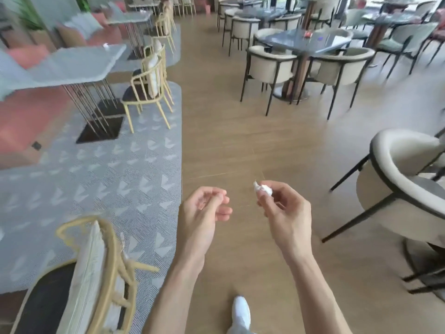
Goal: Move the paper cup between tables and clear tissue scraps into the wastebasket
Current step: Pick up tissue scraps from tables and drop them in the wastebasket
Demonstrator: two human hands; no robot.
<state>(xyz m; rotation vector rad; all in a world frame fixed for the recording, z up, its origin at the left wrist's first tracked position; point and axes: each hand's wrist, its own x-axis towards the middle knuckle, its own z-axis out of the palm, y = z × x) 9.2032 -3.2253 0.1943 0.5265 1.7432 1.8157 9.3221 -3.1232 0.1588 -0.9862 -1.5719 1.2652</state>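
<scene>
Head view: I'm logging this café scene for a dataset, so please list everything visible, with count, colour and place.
Crumpled white tissue scrap: one, white, pinched in the right fingertips.
Small white scrap: one, white, on the near grey tabletop at left; too blurred to identify.
Grey stone-look tables on thin metal rods: several, grey, left row.
Yellow wire-frame chairs with pale cushions: several, yellow, along the left row and bottom left.
Dark glossy tables: several, dark grey, upper right.
Cream upholstered tub chairs with black legs: many, cream, right side.
Patterned grey carpet: one, grey, left floor.
Wood-look floor: tan, centre aisle.
White shoe: one, bottom centre.
Left hand: empty, fingers loosely curled.
Right hand: pinches the tissue.
</scene>
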